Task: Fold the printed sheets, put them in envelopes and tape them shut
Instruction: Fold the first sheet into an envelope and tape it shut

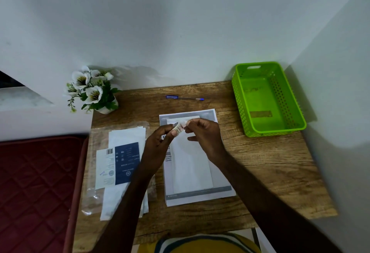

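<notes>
At the table's (pixel 260 162) far left corner stands a pot of white flowers (pixel 91 88). Along the left edge lies a clear packet of envelopes (pixel 122 164). Mid-table, the left hand (pixel 160 142) pinches a small tape roll (pixel 177 128), while the right hand (pixel 204 132) pinches what seems to be its loose end, above an envelope (pixel 192 164) lying on printed sheets (pixel 222 180). A blue pen (pixel 184 98) lies near the far edge; a green basket (pixel 268 98) fills the far right corner.
</notes>
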Motion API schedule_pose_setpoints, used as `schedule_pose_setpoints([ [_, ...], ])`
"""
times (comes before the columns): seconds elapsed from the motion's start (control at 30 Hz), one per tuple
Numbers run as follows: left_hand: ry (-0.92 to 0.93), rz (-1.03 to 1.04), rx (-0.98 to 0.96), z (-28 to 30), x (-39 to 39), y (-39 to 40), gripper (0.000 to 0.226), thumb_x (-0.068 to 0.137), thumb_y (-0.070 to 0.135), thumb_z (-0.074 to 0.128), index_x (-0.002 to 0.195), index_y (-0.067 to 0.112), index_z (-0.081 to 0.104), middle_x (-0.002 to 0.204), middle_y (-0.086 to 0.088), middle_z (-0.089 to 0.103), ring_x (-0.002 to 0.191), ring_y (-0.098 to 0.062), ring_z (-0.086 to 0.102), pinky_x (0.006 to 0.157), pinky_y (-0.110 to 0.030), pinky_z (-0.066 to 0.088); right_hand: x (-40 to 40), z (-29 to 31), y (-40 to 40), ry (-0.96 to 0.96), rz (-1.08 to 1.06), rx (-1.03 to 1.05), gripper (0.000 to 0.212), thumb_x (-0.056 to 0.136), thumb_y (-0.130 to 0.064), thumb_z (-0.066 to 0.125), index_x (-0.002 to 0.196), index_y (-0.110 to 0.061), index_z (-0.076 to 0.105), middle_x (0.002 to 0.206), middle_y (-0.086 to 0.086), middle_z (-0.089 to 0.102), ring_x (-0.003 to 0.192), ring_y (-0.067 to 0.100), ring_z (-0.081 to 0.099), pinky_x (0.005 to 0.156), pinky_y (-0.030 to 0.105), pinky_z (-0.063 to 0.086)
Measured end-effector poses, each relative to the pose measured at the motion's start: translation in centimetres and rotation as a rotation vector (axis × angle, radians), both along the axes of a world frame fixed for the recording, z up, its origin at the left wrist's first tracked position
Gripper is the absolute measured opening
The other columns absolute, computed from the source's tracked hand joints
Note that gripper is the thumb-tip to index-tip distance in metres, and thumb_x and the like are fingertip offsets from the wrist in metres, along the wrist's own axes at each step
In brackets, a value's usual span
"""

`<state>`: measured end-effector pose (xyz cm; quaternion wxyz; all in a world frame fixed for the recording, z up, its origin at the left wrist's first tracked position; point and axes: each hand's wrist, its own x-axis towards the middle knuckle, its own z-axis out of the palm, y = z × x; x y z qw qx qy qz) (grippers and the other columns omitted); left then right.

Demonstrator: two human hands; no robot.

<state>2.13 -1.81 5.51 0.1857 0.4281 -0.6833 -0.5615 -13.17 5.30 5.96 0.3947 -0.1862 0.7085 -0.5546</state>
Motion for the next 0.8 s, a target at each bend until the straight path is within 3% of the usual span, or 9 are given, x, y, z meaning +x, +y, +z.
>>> schedule_pose_setpoints([
  [0.13, 0.046, -0.024, 0.006, 0.0, 0.3, 0.0, 0.021, 0.102, 0.033, 0.055, 0.121, 0.034, 0.065, 0.123, 0.015, 0.068, 0.111, -0.004, 0.066, 0.083, -0.016, 0.054, 0.1, 0.2, 0.1, -0.287, -0.074, 0.020, 0.009, 0.096, -0.022, 0.071, 0.099, -0.015, 0.075, 0.087, -0.003, 0.080, 0.086, 0.015, 0.078, 0.063, 0.028, 0.062],
  [0.2, 0.048, -0.015, 0.005, 0.2, 0.4, -0.1, 0.021, 0.102, 0.034, 0.056, 0.120, 0.034, 0.066, 0.120, 0.019, 0.068, 0.108, -0.001, 0.066, 0.080, -0.013, 0.053, 0.1, 0.2, 0.1, -0.390, -0.104, 0.045, 0.012, 0.097, -0.022, 0.070, 0.104, -0.013, 0.073, 0.090, 0.000, 0.081, 0.087, 0.017, 0.078, 0.065, 0.031, 0.064],
  [0.37, -0.016, 0.074, -0.089, 0.2, 0.5, -1.4, 0.022, 0.101, 0.041, 0.057, 0.115, 0.030, 0.068, 0.113, 0.012, 0.071, 0.096, -0.002, 0.070, 0.079, -0.026, 0.060, -0.4, 0.2, 0.5, -0.507, -0.175, 0.059, 0.017, 0.097, -0.018, 0.069, 0.107, -0.005, 0.072, 0.097, 0.012, 0.080, 0.089, 0.023, 0.078, 0.072, 0.039, 0.065],
  [0.43, -0.105, 0.105, -0.202, -0.2, 0.6, -2.5, 0.025, 0.101, 0.046, 0.056, 0.117, 0.031, 0.067, 0.118, 0.011, 0.068, 0.101, 0.001, 0.066, 0.083, -0.026, 0.057, -0.6, 0.2, 0.8, -0.501, -0.191, 0.055, 0.018, 0.097, -0.017, 0.070, 0.107, -0.002, 0.072, 0.099, 0.014, 0.079, 0.091, 0.025, 0.078, 0.075, 0.041, 0.065],
  [0.5, -0.256, 0.145, -0.367, -1.0, 0.7, -3.9, 0.033, 0.103, 0.043, 0.054, 0.125, 0.022, 0.066, 0.126, 0.000, 0.067, 0.115, -0.014, 0.062, 0.095, -0.041, 0.052, -0.7, 0.0, 1.1, -0.495, -0.197, 0.054, 0.019, 0.097, -0.017, 0.069, 0.108, -0.001, 0.072, 0.102, 0.015, 0.078, 0.093, 0.026, 0.077, 0.079, 0.043, 0.065],
  [0.57, -0.400, 0.186, -0.548, -1.7, 0.5, -5.2, 0.035, 0.104, 0.037, 0.054, 0.124, 0.012, 0.066, 0.124, -0.012, 0.067, 0.114, -0.030, 0.060, 0.096, -0.050, 0.050, -0.6, -0.1, 1.3, -0.494, -0.196, 0.054, 0.021, 0.097, -0.017, 0.069, 0.110, 0.000, 0.072, 0.104, 0.016, 0.078, 0.093, 0.026, 0.077, 0.080, 0.044, 0.064],
  [0.63, -0.497, 0.195, -0.643, -2.1, 0.1, -6.6, 0.036, 0.104, 0.034, 0.053, 0.121, 0.005, 0.066, 0.119, -0.020, 0.068, 0.109, -0.037, 0.062, 0.092, -0.051, 0.052, -0.5, -0.1, 1.4, -0.496, -0.194, 0.055, 0.022, 0.097, -0.016, 0.069, 0.111, 0.000, 0.071, 0.104, 0.016, 0.078, 0.093, 0.026, 0.077, 0.079, 0.043, 0.065],
  [0.8, -0.677, 0.169, -0.672, -3.7, -0.8, -9.7, 0.036, 0.105, 0.033, 0.051, 0.122, 0.005, 0.065, 0.119, -0.020, 0.068, 0.104, -0.035, 0.065, 0.088, -0.046, 0.053, -0.2, -0.4, 1.6, -0.507, -0.217, 0.060, 0.018, 0.096, -0.016, 0.070, 0.108, -0.002, 0.073, 0.099, 0.014, 0.079, 0.090, 0.025, 0.078, 0.072, 0.038, 0.065],
])
